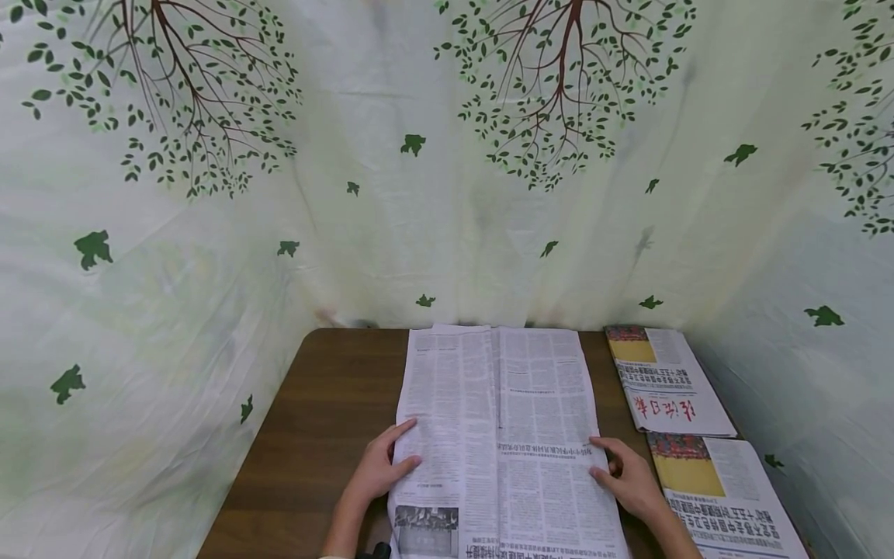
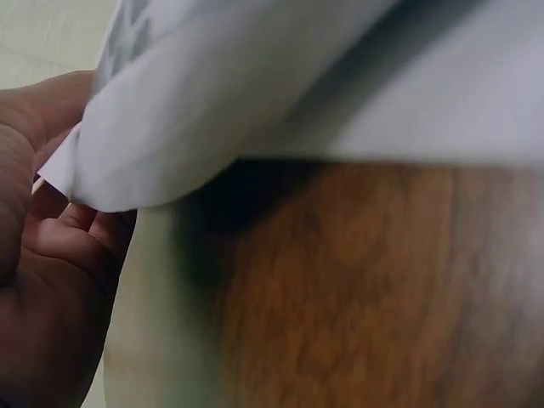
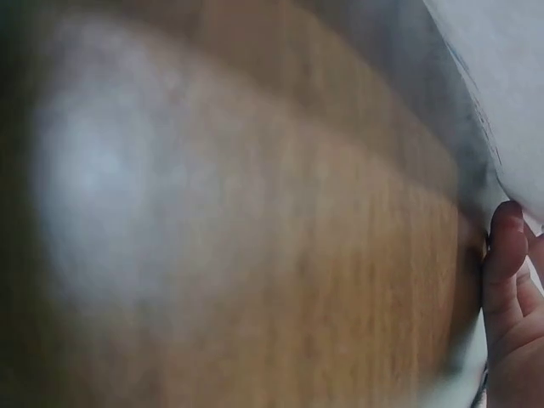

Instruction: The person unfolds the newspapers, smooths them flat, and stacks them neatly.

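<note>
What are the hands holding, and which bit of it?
The open newspaper: the left hand holds its left edge and the right hand its right edge, both on the nearer half.

Cloth-walled booth [image 1: 461, 225] around wooden table [image 1: 314, 435]

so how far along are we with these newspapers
Apparently done: the far folded newspaper and the near folded newspaper, lying along the right side of the table.

In hand: the open newspaper, spread out, with the left hand and right hand holding opposite edges.

Left: probably folding that one down to match the other two, since it lies much larger than they do.
</note>
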The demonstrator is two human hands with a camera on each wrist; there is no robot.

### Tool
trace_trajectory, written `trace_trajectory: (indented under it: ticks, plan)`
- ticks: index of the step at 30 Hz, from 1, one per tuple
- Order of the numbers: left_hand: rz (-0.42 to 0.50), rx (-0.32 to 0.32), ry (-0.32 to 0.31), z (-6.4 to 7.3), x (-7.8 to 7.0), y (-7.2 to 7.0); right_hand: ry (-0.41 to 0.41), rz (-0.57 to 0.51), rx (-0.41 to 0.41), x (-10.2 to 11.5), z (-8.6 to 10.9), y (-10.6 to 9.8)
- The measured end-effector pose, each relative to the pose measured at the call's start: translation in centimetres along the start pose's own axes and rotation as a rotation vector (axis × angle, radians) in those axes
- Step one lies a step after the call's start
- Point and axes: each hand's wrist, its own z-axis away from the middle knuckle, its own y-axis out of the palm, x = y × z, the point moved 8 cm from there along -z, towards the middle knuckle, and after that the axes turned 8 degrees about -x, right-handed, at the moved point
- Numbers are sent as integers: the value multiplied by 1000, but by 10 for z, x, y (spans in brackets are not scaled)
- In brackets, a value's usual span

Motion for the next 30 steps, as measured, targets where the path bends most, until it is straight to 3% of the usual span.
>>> trace_trajectory:
  ticks: [7,22,30]
  plan:
    - [-50,-7,-93,3,14,-7,-14,19,-12,1,0,-3]
    - [-130,-3,-134,11,25,-31,-82,34,-41,5,0,-11]
    - [-191,1,-141,14,28,-45,-67,63,-31,2,0,-12]
